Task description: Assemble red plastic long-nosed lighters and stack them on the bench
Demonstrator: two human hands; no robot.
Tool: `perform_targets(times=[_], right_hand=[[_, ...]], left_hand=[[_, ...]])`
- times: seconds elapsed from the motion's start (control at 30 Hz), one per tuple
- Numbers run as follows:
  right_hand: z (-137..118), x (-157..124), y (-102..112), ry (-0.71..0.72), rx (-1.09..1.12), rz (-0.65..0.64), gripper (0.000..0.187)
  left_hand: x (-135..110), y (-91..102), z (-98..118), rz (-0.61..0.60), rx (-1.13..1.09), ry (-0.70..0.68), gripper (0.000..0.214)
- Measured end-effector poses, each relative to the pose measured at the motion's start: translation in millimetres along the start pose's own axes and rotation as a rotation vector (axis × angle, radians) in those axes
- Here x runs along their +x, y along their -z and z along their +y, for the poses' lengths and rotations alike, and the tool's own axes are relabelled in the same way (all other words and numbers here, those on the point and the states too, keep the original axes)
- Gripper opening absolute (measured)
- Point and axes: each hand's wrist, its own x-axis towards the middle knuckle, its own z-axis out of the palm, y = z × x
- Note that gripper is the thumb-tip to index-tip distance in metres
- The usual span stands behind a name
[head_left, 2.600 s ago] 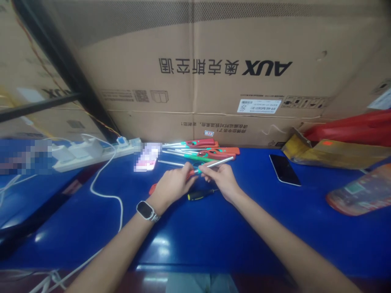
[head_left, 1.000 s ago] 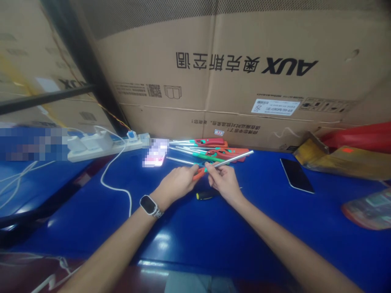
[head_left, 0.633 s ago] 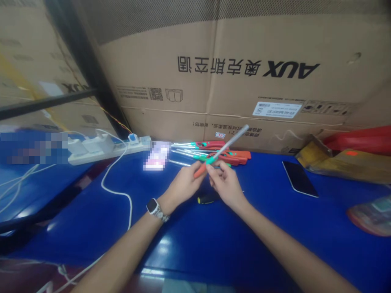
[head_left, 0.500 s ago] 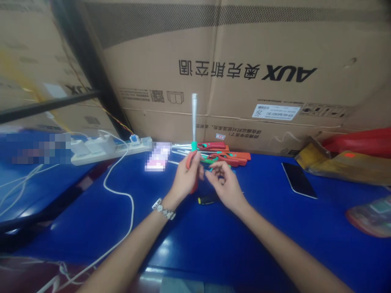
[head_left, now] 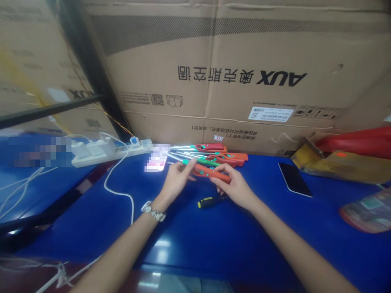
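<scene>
An orange long-nosed lighter (head_left: 210,173) with a teal collar and a metal tube lies nearly level between my hands, its tube pointing left. My left hand (head_left: 179,177) pinches it near the collar. At the handle end, my right hand (head_left: 233,185) grips it between thumb and fingers. Right behind it is a pile of similar lighters (head_left: 210,147), red, orange and green, their tubes also pointing left. A black and yellow screwdriver (head_left: 209,202) rests on the blue table (head_left: 195,236) just below my right hand; its far end is hidden by the fingers.
A lit phone (head_left: 157,158) is left of the pile, a dark phone (head_left: 295,179) to the right. A white power strip (head_left: 122,152) with its cable (head_left: 117,193) runs along the left. A big cardboard box (head_left: 229,49) stands behind. At right are an open carton (head_left: 336,165) and a clear package (head_left: 369,209).
The lighter has swung from upright to nearly level, tube now leftward. My right hand has come onto its handle end, and my left hand has shifted slightly left.
</scene>
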Motion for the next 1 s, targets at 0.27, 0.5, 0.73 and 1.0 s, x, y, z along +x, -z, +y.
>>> perform_targets(times=[0.27,0.5,0.73,1.0], right_hand=[[13,3,18,0.324,-0.479,-0.174,0.039],[24,4,18,0.285,-0.611,-0.257,0.066],[14,-3,16,0.209,-0.662,-0.173,0.069],[-15,-19,10,0.290,-0.861,-0.248,0.020]], left_hand=[[-15,10.1,3,-0.233,0.599,-0.568,0.049],[-11,4.8,5,-0.382,0.772,-0.641,0.023],[-6,8.7,-7,-0.417,0.736,-0.489,0.014],[2,14.5,-6,-0.381,0.752,-0.524,0.009]])
